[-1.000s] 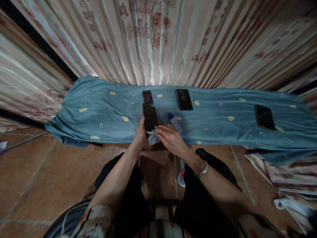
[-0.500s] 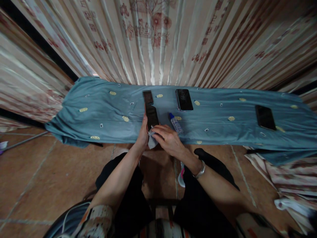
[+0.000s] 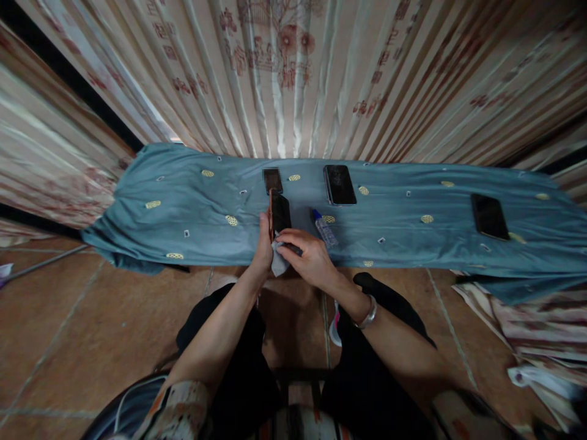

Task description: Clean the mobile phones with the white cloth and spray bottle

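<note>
Since a second ago we tipped phone [image 3: 279, 214] up on its edge. Head view: our left hand [image 3: 263, 244] grips phone above counter [image 3: 183, 208], bracing it; our right hand [image 3: 308, 258] pinches wipe cloth [image 3: 277, 263] against screen. Spray bottle [image 3: 324, 227] lies beside.

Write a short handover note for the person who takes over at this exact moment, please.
Left hand: holds a black phone tilted on edge above the blue cloth.
Right hand: presses a pale wipe to the phone's lower end.
Nearby: small spray bottle, second phone, third phone, a small dark device.
Done: cannot tell how clean.
Left: the other phones lie untouched.
</note>
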`<action>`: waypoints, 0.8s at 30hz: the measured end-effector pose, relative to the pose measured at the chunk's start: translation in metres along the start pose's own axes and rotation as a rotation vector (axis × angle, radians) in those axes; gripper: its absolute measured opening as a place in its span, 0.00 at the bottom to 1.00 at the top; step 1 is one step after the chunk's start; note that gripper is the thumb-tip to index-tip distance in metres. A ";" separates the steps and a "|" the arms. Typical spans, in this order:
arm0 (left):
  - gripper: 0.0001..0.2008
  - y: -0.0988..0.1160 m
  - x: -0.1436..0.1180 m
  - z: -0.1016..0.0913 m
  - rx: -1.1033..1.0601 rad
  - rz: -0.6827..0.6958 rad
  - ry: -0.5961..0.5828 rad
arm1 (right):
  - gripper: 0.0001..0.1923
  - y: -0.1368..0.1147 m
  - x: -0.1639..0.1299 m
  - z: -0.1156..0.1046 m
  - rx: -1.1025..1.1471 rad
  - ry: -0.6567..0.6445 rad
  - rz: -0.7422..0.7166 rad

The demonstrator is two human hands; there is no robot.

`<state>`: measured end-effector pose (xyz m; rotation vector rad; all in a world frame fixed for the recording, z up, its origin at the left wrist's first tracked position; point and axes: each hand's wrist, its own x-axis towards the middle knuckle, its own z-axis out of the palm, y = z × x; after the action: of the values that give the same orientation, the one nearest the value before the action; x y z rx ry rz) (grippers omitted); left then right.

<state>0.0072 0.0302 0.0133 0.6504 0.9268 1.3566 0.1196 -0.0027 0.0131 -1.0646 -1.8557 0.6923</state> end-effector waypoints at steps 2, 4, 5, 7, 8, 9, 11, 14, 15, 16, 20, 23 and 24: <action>0.26 -0.002 0.001 -0.001 -0.028 0.057 -0.029 | 0.08 0.001 0.001 0.000 0.063 0.011 0.010; 0.25 -0.003 0.002 -0.001 -0.064 0.049 -0.018 | 0.07 0.003 0.003 0.000 0.120 0.024 0.036; 0.25 -0.004 0.003 0.000 -0.085 0.024 -0.001 | 0.07 0.003 0.004 0.000 0.143 0.033 0.053; 0.25 -0.004 0.002 0.002 -0.121 -0.041 0.036 | 0.06 0.004 0.005 0.000 0.177 0.051 0.082; 0.25 -0.003 0.002 0.004 -0.136 -0.070 0.052 | 0.06 0.005 0.006 0.000 0.188 0.058 0.089; 0.25 -0.003 0.002 0.005 -0.151 -0.093 0.064 | 0.05 0.004 0.006 0.001 0.197 0.065 0.091; 0.25 -0.002 0.000 0.008 -0.181 -0.125 0.086 | 0.05 0.003 0.007 0.002 0.211 0.078 0.079; 0.26 -0.001 -0.002 0.008 -0.195 -0.172 0.104 | 0.06 0.002 0.007 0.003 0.199 0.091 0.054; 0.26 -0.002 -0.003 0.008 -0.189 -0.187 0.100 | 0.06 0.002 0.007 0.003 0.181 0.090 0.051; 0.26 -0.002 -0.004 0.007 -0.181 -0.194 0.089 | 0.06 0.002 0.008 0.002 0.156 0.088 0.049; 0.25 -0.009 -0.009 0.005 -0.160 -0.120 0.005 | 0.06 0.004 0.014 -0.004 0.044 0.108 0.037; 0.23 -0.016 -0.010 0.005 -0.155 -0.087 -0.033 | 0.06 0.007 0.019 -0.011 -0.017 0.130 0.028; 0.23 -0.019 -0.009 0.005 -0.150 -0.082 -0.048 | 0.06 0.008 0.020 -0.012 -0.035 0.137 0.032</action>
<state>0.0215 0.0194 0.0011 0.5226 0.7966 1.3180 0.1282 0.0194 0.0210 -1.1379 -1.7421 0.5925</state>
